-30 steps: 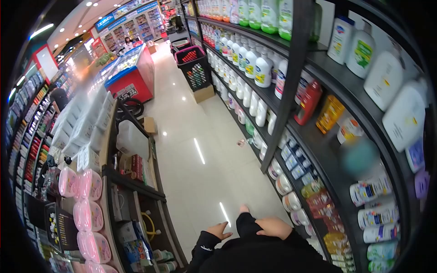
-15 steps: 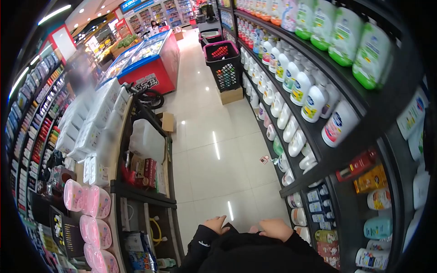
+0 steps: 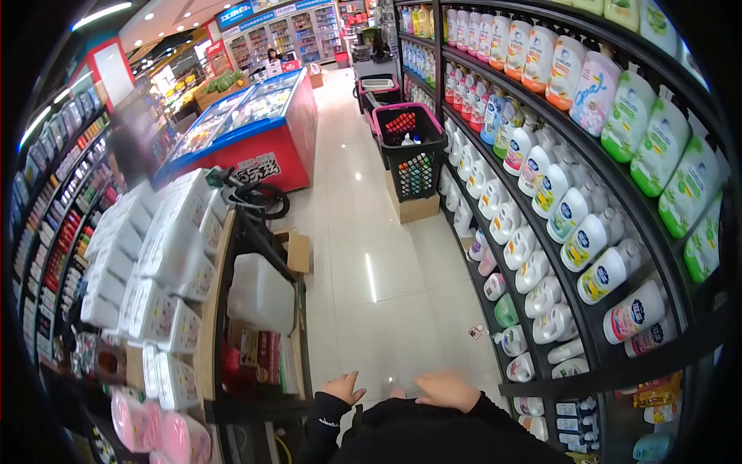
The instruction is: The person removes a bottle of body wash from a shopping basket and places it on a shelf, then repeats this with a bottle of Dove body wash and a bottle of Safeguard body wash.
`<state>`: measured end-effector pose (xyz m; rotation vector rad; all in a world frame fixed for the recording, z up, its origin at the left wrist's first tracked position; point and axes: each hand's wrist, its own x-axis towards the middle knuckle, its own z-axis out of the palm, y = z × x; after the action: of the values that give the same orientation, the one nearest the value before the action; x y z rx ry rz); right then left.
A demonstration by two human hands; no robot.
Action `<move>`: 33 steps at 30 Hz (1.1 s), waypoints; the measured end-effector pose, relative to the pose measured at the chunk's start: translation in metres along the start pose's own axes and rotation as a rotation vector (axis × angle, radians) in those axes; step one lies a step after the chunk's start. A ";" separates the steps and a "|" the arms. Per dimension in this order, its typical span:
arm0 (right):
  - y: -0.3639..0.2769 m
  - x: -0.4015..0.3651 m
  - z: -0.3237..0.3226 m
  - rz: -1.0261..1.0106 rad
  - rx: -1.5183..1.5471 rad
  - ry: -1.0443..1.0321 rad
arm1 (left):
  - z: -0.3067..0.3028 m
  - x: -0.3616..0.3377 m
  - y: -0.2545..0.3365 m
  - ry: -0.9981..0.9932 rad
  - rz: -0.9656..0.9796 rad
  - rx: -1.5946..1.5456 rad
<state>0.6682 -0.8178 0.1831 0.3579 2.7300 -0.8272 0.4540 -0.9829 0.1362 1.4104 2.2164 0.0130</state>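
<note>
Hanging above the tiled floor [image 3: 386, 325], the left hand [image 3: 344, 388] is half open and empty, and the right hand [image 3: 448, 390] loosely bent, its hidden palm leaving any hold impossible to tell, with white bottles [image 3: 520, 367] on shelves [image 3: 541, 388] to its right and pink packs [image 3: 185, 438] farther left.

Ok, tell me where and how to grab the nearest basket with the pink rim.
Best take the black basket by its pink rim, a hand on each of two opposite sides, coming down from above on the aisle side. The open top leaves the rim free to hook fingers over, while the shelving crowds its right. Keep it level: things show inside.
</note>
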 end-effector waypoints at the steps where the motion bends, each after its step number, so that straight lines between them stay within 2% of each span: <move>1: 0.002 0.013 -0.002 -0.016 0.079 0.022 | -0.009 0.013 -0.006 -0.013 0.008 0.006; 5: 0.024 0.047 -0.021 0.066 0.096 -0.023 | -0.027 0.056 -0.019 -0.106 0.042 0.084; 7: 0.046 0.056 -0.028 0.068 0.101 0.003 | -0.031 0.082 -0.018 -0.106 0.080 0.068; 9: 0.062 0.065 -0.050 0.126 0.156 0.062 | -0.038 0.108 -0.014 -0.214 0.135 0.035; 10: 0.071 0.071 -0.062 0.177 0.205 0.131 | -0.041 0.121 -0.011 -0.215 0.132 0.032; 12: 0.095 0.089 -0.080 0.217 0.156 0.100 | -0.051 0.152 -0.007 -0.113 0.218 -0.045; 13: 0.109 0.098 -0.090 0.261 0.105 0.070 | -0.056 0.167 -0.005 -0.105 0.214 -0.047; 16: 0.153 0.135 -0.111 0.198 0.017 0.016 | -0.082 0.211 0.005 -0.090 0.206 -0.091; 18: 0.166 0.157 -0.143 0.211 0.036 0.006 | -0.103 0.236 0.007 -0.262 0.153 -0.011; 19: 0.168 0.166 -0.161 0.236 0.052 -0.007 | -0.112 0.248 0.007 -0.272 0.148 -0.007; 20: 0.174 0.176 -0.177 0.237 0.054 -0.008 | -0.121 0.266 0.009 -0.239 0.150 -0.025; 22: 0.184 0.193 -0.196 0.178 0.091 0.123 | -0.139 0.294 0.010 -0.228 0.147 -0.047; 24: 0.199 0.207 -0.206 0.190 0.062 0.075 | -0.155 0.317 0.010 -0.064 0.135 -0.054; 27: 0.223 0.222 -0.221 0.171 0.026 0.067 | -0.167 0.346 0.002 -0.040 0.147 -0.130; 29: 0.235 0.232 -0.229 0.145 0.045 0.098 | -0.173 0.368 -0.006 -0.081 0.135 -0.124; 31: 0.244 0.243 -0.238 0.286 0.030 -0.004 | -0.185 0.391 -0.013 -0.217 0.078 -0.083; 33: 0.252 0.256 -0.245 0.309 0.023 0.021 | -0.188 0.415 -0.027 -0.228 0.084 -0.081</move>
<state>0.4627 -0.4344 0.1704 0.7725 2.5910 -0.7726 0.2150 -0.5950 0.1223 1.3861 1.9499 -0.0276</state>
